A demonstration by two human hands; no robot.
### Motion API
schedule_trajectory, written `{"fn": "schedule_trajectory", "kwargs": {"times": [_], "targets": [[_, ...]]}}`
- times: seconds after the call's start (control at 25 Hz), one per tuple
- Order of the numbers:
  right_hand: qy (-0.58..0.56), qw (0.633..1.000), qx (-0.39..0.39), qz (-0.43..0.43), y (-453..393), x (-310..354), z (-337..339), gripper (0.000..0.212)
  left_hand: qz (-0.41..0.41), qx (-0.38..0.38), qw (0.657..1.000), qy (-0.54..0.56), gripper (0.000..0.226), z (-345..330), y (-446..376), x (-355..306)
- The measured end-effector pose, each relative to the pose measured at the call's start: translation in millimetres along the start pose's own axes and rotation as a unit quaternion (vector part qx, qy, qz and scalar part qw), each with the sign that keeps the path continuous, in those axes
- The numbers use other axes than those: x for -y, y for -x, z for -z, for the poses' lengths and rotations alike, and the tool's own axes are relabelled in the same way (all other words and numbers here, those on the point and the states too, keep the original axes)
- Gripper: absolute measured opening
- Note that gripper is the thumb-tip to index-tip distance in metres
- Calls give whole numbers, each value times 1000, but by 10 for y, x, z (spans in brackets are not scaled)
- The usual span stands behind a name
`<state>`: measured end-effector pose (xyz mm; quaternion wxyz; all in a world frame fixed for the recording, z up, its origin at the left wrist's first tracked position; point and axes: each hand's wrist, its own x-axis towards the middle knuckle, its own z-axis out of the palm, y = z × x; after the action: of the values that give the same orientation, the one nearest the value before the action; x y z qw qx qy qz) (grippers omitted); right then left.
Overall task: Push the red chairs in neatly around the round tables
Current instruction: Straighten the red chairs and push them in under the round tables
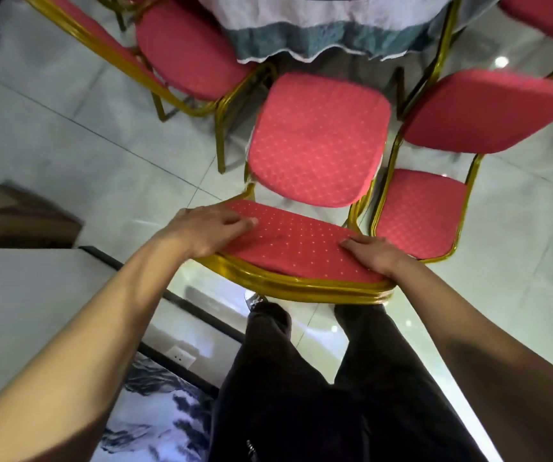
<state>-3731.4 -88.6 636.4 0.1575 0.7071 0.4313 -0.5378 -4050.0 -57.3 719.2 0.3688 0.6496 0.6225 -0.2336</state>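
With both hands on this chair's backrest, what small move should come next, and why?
Probably a short, straight push toward the table. The left hand and right hand grip the two ends of the middle chair's backrest, and its seat lies just short of the tablecloth hem, while the left chair already sits partly beneath it. The right chair stands close, so keep straight.

we reach both bare forearms forward and down from the lower corners of the view, converging ahead of us. our left hand (207, 228) lies palm down, fingers curled over the top edge of the chair back (296, 248), thumb out of sight. our right hand (373, 256) holds the same edge toward its right end, fingers bent over the front, knuckles up. the two hands sit well apart. below them our legs in dark trousers (301, 395) stand apart.
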Motion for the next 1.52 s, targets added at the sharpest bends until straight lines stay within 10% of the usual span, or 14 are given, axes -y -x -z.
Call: {"fn": "schedule_trajectory", "kwargs": {"times": [0.24,0.64,1.52], "targets": [[-118,969,-155,152,840,201,304,88,-173,-289,937,92,66,22,298,-232],[-69,874,-428,218,873,598,149,68,-190,-369,906,83,70,204,-134,-373],[32,884,-347,311,15,419,2167,76,-84,-458,871,154,70,721,-951,-1709]]}}
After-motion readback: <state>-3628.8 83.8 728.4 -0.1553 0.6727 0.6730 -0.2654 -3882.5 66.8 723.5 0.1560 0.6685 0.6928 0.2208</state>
